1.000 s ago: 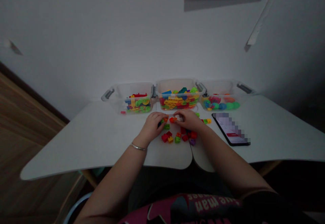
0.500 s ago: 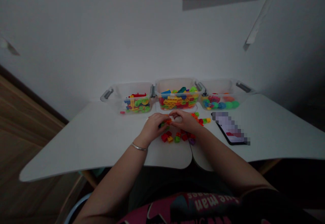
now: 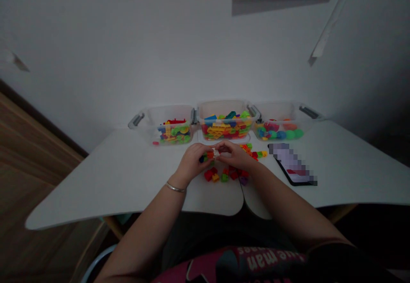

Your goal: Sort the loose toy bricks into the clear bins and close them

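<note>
My left hand point(image 3: 191, 161) and my right hand point(image 3: 235, 156) meet above the white table point(image 3: 105, 180), fingers pinched together on a small cluster of coloured toy bricks point(image 3: 210, 154) held between them. The left wrist carries a thin metal bangle point(image 3: 174, 186). Just below the hands lies a loose pile of small red, orange, green and purple bricks point(image 3: 226, 175). A few more loose bricks point(image 3: 254, 152) lie to the right of my right hand.
Three clear plastic bins stand along the wall: the left bin point(image 3: 166, 127), the middle bin point(image 3: 224, 122) and the right bin point(image 3: 282, 125), all holding coloured toy pieces. A phone point(image 3: 293, 165) lies on the table at the right. A wooden panel point(image 3: 32, 167) is at left.
Both hands have drawn closer together over the held bricks and shifted slightly toward me. The view has barely moved.
</note>
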A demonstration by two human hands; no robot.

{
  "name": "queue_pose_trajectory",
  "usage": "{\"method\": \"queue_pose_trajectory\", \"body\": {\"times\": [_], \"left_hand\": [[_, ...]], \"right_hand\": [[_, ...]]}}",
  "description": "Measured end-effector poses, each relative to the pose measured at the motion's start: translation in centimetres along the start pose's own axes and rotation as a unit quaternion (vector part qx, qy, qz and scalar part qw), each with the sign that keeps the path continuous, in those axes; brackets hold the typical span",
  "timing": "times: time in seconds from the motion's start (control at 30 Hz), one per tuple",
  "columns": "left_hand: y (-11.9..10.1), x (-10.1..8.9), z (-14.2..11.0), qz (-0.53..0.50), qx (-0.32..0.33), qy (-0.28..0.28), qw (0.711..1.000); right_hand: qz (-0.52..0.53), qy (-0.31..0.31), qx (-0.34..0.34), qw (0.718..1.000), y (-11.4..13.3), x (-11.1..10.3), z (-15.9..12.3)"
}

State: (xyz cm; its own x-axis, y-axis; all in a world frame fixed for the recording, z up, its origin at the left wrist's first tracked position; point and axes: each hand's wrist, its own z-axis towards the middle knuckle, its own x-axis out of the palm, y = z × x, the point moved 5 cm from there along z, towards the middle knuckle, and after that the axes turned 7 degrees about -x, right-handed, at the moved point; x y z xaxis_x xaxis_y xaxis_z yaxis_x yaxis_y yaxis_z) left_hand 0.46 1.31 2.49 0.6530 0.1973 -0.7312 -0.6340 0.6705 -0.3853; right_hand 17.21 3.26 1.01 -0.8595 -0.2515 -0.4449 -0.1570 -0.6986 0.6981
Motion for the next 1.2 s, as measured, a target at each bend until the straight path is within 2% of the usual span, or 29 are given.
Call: {"method": "queue_pose_trajectory", "body": {"times": [0.23, 0.3, 0.37, 0.47, 0.57, 0.67, 0.73, 0.83, 0.93, 1.07, 1.2], "left_hand": [[0.5, 0.1, 0.0, 0.005, -0.006, -0.002, 1.000], [0.6, 0.1, 0.0, 0.012, -0.016, -0.006, 1.000], [0.7, -0.1, 0.0, 0.020, -0.034, -0.014, 0.999], [0.8, -0.3, 0.0, 0.035, -0.053, -0.030, 0.997], [0.9, -0.4, 0.0, 0.056, -0.064, -0.037, 0.996], [1.3, -0.4, 0.0, 0.074, -0.084, -0.032, 0.993], [1.5, -0.4, 0.0, 0.080, -0.097, -0.030, 0.992], [1.6, -0.4, 0.0, 0.083, -0.105, -0.028, 0.991], [1.5, -0.4, 0.1, 0.081, -0.103, -0.023, 0.991], [1.5, -0.3, 0.1, 0.082, -0.102, -0.024, 0.991], [1.6, -0.2, 0.1, 0.081, -0.105, -0.021, 0.991]], "right_hand": [[0.019, -0.013, 0.016, 1.000, -0.4, 0.0, -0.1], [0.005, -0.043, 0.012, 0.999, -0.3, -0.3, -0.1], [-0.050, -0.100, -0.007, 0.994, 0.2, -1.1, -0.2], [-0.169, -0.209, -0.062, 0.961, 1.6, -2.9, -0.4], [-0.232, -0.308, -0.103, 0.917, 2.5, -5.0, -0.6], [-0.266, -0.392, -0.109, 0.874, 2.5, -7.4, -0.8], [-0.289, -0.417, -0.100, 0.856, 2.2, -8.7, -0.7], [-0.324, -0.412, -0.062, 0.849, 1.5, -9.9, -0.1], [-0.366, -0.394, 0.010, 0.843, 0.7, -10.0, 0.5], [-0.450, -0.319, 0.092, 0.829, 0.2, -9.0, 1.1], [-0.503, -0.253, 0.106, 0.819, 0.5, -8.2, 1.4]]}}
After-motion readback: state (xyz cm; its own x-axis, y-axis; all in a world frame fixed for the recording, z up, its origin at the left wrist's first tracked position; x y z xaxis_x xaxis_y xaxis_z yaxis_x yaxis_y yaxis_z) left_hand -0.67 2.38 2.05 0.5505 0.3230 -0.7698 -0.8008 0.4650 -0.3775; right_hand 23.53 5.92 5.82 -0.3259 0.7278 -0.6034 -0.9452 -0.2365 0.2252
